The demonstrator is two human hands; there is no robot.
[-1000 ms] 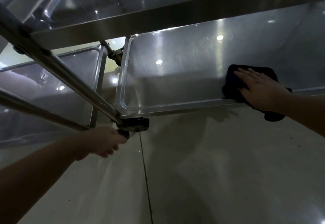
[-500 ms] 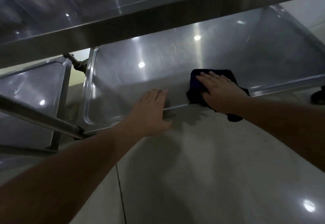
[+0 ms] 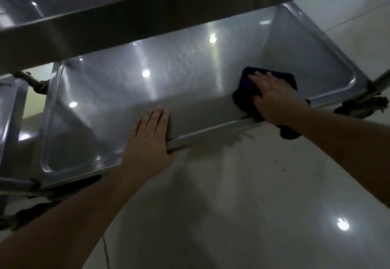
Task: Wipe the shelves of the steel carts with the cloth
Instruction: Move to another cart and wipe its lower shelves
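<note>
The steel cart's bottom shelf (image 3: 130, 83) spans the middle of the head view, shiny with light spots. A dark cloth (image 3: 242, 97) lies on its right part, one corner hanging over the front rim. My right hand (image 3: 272, 97) presses flat on that cloth. My left hand (image 3: 149, 140) rests palm down on the shelf's front rim, fingers together on the steel, thumb under the edge. The upper shelf (image 3: 105, 28) crosses the top of the view.
A second steel cart (image 3: 10, 108) stands to the left, its frame tube (image 3: 14, 184) near my left forearm. A black caster (image 3: 363, 106) sits at the shelf's right corner. Glossy pale floor tiles (image 3: 242, 205) fill the foreground.
My left hand left the cart's corner post and came to rest on the shelf's front rim. My right hand stays on the cloth; the view shifted to show the shelf's right end.
</note>
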